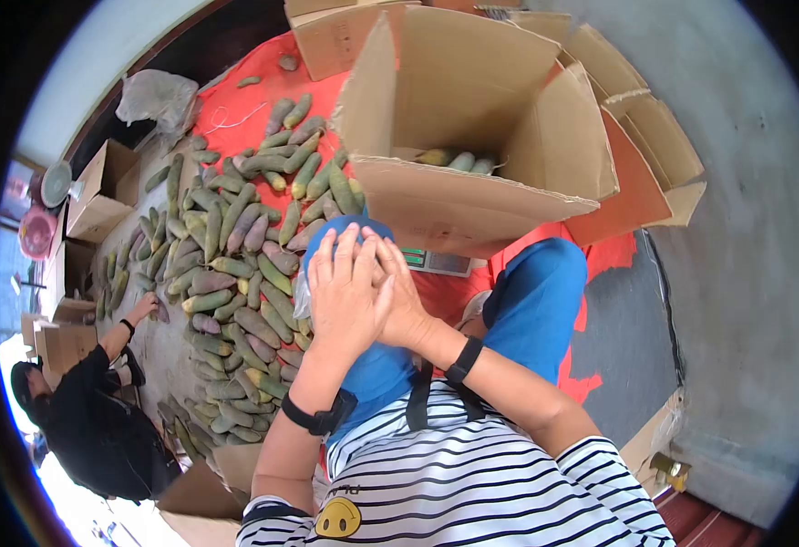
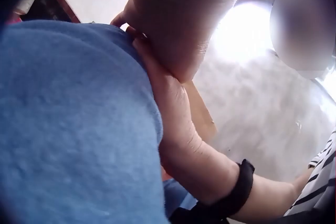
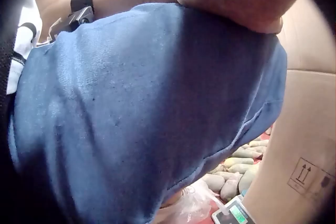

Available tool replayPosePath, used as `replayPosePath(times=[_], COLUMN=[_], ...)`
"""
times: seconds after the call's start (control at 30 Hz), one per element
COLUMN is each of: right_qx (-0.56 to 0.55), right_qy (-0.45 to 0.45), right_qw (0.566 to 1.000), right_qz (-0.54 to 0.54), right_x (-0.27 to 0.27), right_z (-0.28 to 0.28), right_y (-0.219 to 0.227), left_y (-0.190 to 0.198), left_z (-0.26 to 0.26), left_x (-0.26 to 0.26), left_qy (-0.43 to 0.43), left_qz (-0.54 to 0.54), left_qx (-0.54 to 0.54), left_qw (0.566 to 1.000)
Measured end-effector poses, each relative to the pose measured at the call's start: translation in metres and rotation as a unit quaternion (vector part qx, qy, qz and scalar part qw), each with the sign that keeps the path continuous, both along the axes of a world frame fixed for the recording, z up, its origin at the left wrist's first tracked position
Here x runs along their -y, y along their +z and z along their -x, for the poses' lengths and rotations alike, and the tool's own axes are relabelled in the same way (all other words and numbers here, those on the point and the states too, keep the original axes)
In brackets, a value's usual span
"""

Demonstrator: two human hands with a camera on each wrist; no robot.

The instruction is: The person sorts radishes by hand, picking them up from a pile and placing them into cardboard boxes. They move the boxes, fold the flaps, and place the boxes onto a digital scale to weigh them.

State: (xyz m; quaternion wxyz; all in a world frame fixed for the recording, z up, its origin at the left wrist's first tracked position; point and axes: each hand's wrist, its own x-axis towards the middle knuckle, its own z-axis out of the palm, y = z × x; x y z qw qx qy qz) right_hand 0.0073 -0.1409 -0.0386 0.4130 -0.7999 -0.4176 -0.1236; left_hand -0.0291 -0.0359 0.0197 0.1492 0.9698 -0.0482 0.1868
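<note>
In the head view my left hand (image 1: 337,296) lies over my right hand (image 1: 408,308), both on the raised knee in blue trousers (image 1: 374,369). The left fingers are extended and overlap the right ones; part of the right hand is hidden beneath. Neither hand holds a thing. The left wrist view has the right hand (image 2: 173,100) against the blue cloth under the other hand. Just beyond the knee stands a large open cardboard box (image 1: 472,196), with a few radish-like roots (image 1: 461,161) inside. A scale (image 1: 445,263) with a green display is partly visible under the box.
Many long green and purplish roots (image 1: 235,237) lie spread over a red sheet (image 1: 235,100) and the floor on the left. Another person in black (image 1: 98,419) reaches toward them. More cartons (image 1: 650,137) stand at the right; a plastic bag (image 1: 158,98) lies far left.
</note>
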Motion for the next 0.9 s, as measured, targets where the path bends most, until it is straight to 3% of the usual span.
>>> replayPosePath(times=[0.23, 0.3, 0.37, 0.83, 0.9], right_qx=[0.017, 0.013, -0.026, 0.068, 0.008], right_qy=[0.0, -0.013, -0.011, -0.047, -0.045], right_qw=[1.0, 0.998, 0.998, 0.991, 0.997], right_qz=[0.018, 0.067, 0.057, 0.107, 0.062], right_x=[0.007, 0.009, 0.006, 0.024, 0.022], right_z=[0.007, 0.009, 0.014, -0.002, -0.001], right_y=[0.005, 0.01, 0.016, 0.01, 0.015], left_y=[-0.002, -0.004, -0.006, -0.012, -0.011], left_z=[0.011, 0.013, 0.016, -0.002, -0.002], left_x=[0.001, 0.002, 0.002, 0.021, 0.018], left_qy=[0.017, 0.017, 0.028, 0.009, 0.011], left_qz=[0.005, 0.033, 0.041, 0.055, 0.062], left_qx=[0.022, 0.025, 0.017, 0.034, 0.031], left_qw=[1.0, 0.999, 0.999, 0.998, 0.998])
